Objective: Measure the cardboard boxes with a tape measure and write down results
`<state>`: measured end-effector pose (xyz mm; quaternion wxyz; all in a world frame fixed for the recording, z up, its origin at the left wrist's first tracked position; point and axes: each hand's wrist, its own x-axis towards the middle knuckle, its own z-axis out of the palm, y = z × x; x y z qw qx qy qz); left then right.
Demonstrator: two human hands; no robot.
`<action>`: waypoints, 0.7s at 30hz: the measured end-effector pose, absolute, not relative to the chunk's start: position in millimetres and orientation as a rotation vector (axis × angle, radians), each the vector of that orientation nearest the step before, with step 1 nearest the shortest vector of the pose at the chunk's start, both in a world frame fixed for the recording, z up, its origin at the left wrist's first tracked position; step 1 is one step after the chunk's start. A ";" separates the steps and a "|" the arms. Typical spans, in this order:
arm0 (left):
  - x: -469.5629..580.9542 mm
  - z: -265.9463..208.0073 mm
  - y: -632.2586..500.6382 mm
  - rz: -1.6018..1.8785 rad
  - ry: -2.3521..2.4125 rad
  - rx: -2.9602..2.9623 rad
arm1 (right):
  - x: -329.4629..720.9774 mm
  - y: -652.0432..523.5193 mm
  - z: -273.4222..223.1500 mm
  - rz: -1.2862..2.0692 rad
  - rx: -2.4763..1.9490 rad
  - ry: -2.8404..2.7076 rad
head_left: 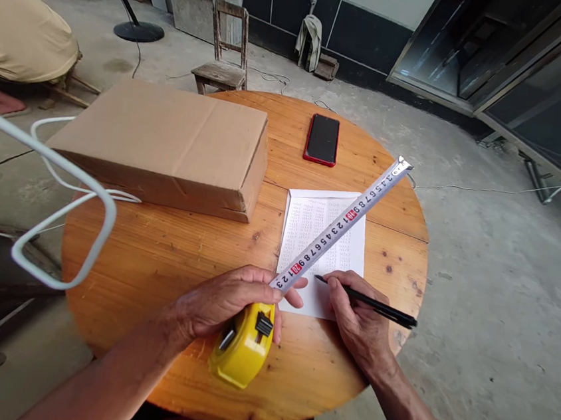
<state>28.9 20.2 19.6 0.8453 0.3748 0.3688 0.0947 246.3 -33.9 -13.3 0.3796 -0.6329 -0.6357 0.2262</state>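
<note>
My left hand (223, 301) grips a yellow tape measure (242, 346) above the near part of a round wooden table (165, 258). Its blade (344, 223) is pulled out and slants up to the right over a white sheet of paper (309, 226) filled with small writing. My right hand (359, 318) holds a black pen (375, 305) with its tip on the sheet's lower part. A closed cardboard box (167, 141) lies on the table's left side.
A red-edged phone (323, 139) lies face up at the table's far side. White cable (64, 174) loops at the left. Beyond stand a small wooden chair (223, 53), a black stand base (139, 31) and glass doors (526, 62). Concrete floor surrounds the table.
</note>
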 end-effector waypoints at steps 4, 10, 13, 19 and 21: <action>29.1 19.3 20.8 0.195 0.774 0.820 | 246.0 -34.1 -13.1 0.573 -1.606 -1.615; 29.5 22.8 21.3 0.191 0.793 0.835 | 246.2 -33.9 -13.5 0.585 -1.611 -1.609; 30.6 25.3 21.7 0.178 0.818 0.832 | 248.2 -35.5 -14.7 0.600 -1.610 -1.570; 31.5 25.9 21.8 0.184 0.793 0.809 | 248.8 -35.7 -16.6 0.612 -1.597 -1.488; 31.7 26.0 21.8 0.182 0.797 0.796 | 247.9 -35.1 -16.6 0.613 -1.600 -1.478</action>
